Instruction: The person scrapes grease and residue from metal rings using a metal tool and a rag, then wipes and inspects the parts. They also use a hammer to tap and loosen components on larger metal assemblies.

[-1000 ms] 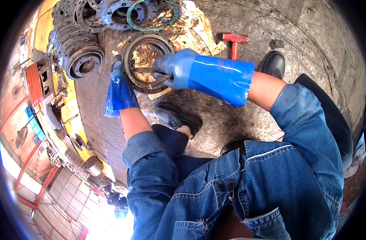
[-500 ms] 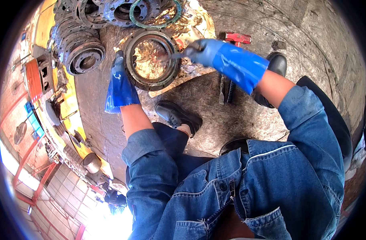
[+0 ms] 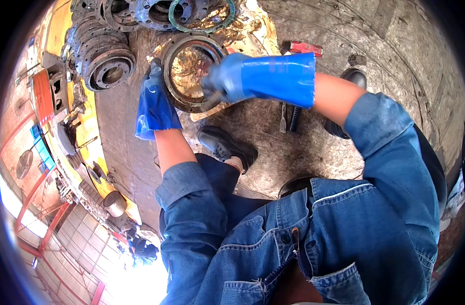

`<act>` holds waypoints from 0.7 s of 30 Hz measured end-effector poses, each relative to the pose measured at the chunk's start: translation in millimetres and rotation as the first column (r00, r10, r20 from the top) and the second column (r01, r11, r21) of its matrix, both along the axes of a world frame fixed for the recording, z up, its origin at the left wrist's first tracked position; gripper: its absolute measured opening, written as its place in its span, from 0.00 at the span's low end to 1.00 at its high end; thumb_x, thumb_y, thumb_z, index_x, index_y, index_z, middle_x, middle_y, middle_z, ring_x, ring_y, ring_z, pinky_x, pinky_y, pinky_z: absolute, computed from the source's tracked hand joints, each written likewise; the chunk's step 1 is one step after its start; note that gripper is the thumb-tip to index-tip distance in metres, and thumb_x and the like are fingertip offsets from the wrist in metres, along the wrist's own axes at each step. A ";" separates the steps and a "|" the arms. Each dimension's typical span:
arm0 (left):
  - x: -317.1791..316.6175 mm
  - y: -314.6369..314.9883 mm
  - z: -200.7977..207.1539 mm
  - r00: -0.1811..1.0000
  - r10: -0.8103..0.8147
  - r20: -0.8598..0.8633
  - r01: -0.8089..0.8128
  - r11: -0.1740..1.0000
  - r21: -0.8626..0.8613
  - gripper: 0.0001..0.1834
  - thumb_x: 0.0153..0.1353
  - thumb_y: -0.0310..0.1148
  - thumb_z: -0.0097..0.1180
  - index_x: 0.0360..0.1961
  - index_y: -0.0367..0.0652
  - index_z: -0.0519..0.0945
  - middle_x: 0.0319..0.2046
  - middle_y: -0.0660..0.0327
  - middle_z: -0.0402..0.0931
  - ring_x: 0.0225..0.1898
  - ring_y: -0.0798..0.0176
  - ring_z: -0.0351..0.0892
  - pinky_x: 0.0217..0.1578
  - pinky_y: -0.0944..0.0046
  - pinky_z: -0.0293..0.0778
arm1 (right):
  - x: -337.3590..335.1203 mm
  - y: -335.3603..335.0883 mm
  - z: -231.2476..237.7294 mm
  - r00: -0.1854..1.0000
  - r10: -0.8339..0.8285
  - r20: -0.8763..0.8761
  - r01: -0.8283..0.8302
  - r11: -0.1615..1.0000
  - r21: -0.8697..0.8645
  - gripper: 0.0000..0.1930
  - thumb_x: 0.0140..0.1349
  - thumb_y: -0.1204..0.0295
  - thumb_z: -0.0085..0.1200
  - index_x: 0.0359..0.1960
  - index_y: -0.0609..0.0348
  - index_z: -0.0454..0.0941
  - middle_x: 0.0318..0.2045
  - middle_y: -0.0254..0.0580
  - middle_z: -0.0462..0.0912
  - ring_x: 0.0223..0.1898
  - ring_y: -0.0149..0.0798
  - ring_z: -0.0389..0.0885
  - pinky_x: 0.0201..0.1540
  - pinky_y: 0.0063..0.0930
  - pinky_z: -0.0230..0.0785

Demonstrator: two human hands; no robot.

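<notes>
A round metal ring [image 3: 167, 76] with a wide central opening lies on a stained, shiny sheet. My left hand [image 3: 152, 84], in a blue rubber glove, grips the ring's left rim, its fingers partly hidden. My right hand [image 3: 226, 77], gloved the same way, is over the ring's right side, closed and smeared by motion. A thin metal tool shows in that hand in the earlier picture; at this moment it is blurred and mostly covered by the glove.
Stacked dirty flanged metal parts [image 3: 110, 71] stand at the far left, with a green ring [image 3: 227, 23] nearby. Right of the sheet lie a red-headed hammer [image 3: 306, 48] and a chisel [image 3: 283, 119]. My black shoes [image 3: 225, 147] flank the work area; a yellow beam [image 3: 92, 127] runs along the left.
My right hand has swept left and downward across the ring's right side. My left hand stays at the left rim, and the whole view has shifted slightly.
</notes>
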State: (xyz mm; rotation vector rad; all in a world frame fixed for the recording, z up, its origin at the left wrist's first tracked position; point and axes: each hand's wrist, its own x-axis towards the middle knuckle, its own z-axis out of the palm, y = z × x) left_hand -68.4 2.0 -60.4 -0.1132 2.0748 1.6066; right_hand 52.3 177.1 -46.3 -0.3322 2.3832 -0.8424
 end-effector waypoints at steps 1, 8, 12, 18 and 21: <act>-0.5 -0.6 -1.1 1.000 0.011 -0.008 -0.011 1.000 0.013 0.22 0.65 0.38 0.49 0.55 0.33 0.74 0.46 0.55 0.78 0.46 0.61 0.78 0.48 0.64 0.74 | 5.4 -2.0 6.5 0.986 0.167 0.019 -0.168 0.978 0.124 0.21 0.69 0.56 0.41 0.60 0.46 0.69 0.50 0.47 0.78 0.46 0.44 0.81 0.51 0.41 0.75; 5.7 0.5 7.6 1.000 0.025 0.001 -0.025 0.992 0.124 0.25 0.65 0.42 0.52 0.54 0.32 0.73 0.45 0.54 0.78 0.43 0.62 0.79 0.45 0.64 0.75 | 55.6 64.4 -73.3 0.680 -0.664 0.310 0.732 0.641 -0.232 0.19 0.68 0.57 0.45 0.57 0.48 0.73 0.33 0.37 0.80 0.31 0.31 0.74 0.36 0.26 0.70; 7.1 9.1 17.5 1.000 0.007 -0.021 -0.006 0.999 0.044 0.25 0.65 0.44 0.52 0.54 0.32 0.73 0.45 0.53 0.78 0.43 0.60 0.78 0.46 0.63 0.75 | 72.0 63.7 -97.9 0.498 -0.807 0.318 0.867 0.452 -0.213 0.18 0.64 0.54 0.52 0.43 0.55 0.80 0.24 0.35 0.79 0.26 0.28 0.72 0.32 0.26 0.69; 15.5 17.5 28.8 1.000 0.009 -0.027 -0.010 1.000 -0.028 0.27 0.65 0.45 0.52 0.55 0.33 0.73 0.47 0.53 0.77 0.44 0.59 0.77 0.48 0.62 0.73 | 90.8 37.4 -138.1 0.375 -0.832 0.409 0.922 0.286 -0.263 0.19 0.60 0.53 0.58 0.39 0.58 0.82 0.20 0.36 0.79 0.22 0.29 0.70 0.27 0.28 0.66; 13.0 14.8 27.6 0.998 0.023 -0.062 -0.027 0.998 -0.064 0.27 0.65 0.46 0.52 0.55 0.34 0.73 0.47 0.52 0.78 0.45 0.58 0.77 0.48 0.61 0.72 | 98.9 30.1 -140.0 0.290 -0.794 0.535 0.949 0.168 -0.265 0.19 0.58 0.53 0.60 0.40 0.56 0.82 0.22 0.35 0.80 0.22 0.28 0.71 0.26 0.28 0.65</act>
